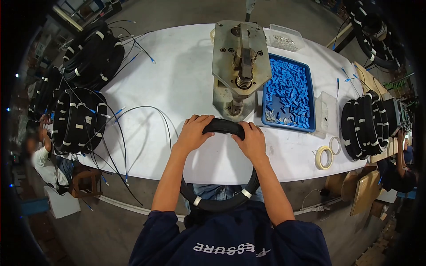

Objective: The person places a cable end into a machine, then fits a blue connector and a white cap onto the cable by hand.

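Both of my hands grip the far arc of a black cable coil (223,126) bound with white tape bands. My left hand (193,131) holds its left side and my right hand (252,141) holds its right side. The coil's far arc lies on the near edge of the white table (177,84), and its near part hangs down toward my body. Just beyond the coil stands a grey metal press (239,62).
A blue tray (288,91) of small blue connectors sits right of the press, with clear plastic boxes (286,39) nearby. Tape rolls (324,157) lie at the right front. Stacked black cable coils (79,122) stand at left and right (364,126). Other people sit at both sides.
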Available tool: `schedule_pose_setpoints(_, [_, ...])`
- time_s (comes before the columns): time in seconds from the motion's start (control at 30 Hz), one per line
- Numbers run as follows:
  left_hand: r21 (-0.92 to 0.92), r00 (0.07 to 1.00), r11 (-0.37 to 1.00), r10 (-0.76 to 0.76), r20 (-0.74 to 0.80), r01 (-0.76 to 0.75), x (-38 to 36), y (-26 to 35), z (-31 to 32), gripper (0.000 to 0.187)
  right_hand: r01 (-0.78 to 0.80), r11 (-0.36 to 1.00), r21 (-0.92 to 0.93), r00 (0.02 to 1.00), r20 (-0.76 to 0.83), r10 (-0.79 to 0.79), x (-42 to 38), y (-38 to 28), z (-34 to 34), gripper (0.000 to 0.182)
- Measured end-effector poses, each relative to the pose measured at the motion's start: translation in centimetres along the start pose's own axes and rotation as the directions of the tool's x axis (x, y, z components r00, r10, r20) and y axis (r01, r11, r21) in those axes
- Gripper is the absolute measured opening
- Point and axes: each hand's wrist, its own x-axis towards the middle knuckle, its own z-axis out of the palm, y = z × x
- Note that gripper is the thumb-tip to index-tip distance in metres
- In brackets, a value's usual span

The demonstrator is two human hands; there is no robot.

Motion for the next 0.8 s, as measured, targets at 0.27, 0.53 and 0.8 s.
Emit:
schedule_pose_setpoints(0.27, [0.239,0.964,0.962,-0.070,-0.256,0.134,-1.2,1.3,0.7,0.070,-0.024,1.000,0.017,0.999,-0.023,0.024,-0.1,-0.1,-0.2,0.046])
schedule_pose_setpoints(0.53, [-0.046,0.805,0.829,-0.553,-0.213,0.558,-2.0,1.2,-0.2,0.094,-0.077,0.995,0.056,0.997,0.019,0.076,-0.1,-0.1,0.0,0.047])
schedule_pose_setpoints(0.8, [-0.260,0.883,0.899,-0.411,-0.226,0.352,-1.5,0.9,0.2,0.120,-0.096,0.991,0.097,0.995,0.018,0.095,-0.2,-0.2,-0.1,0.048])
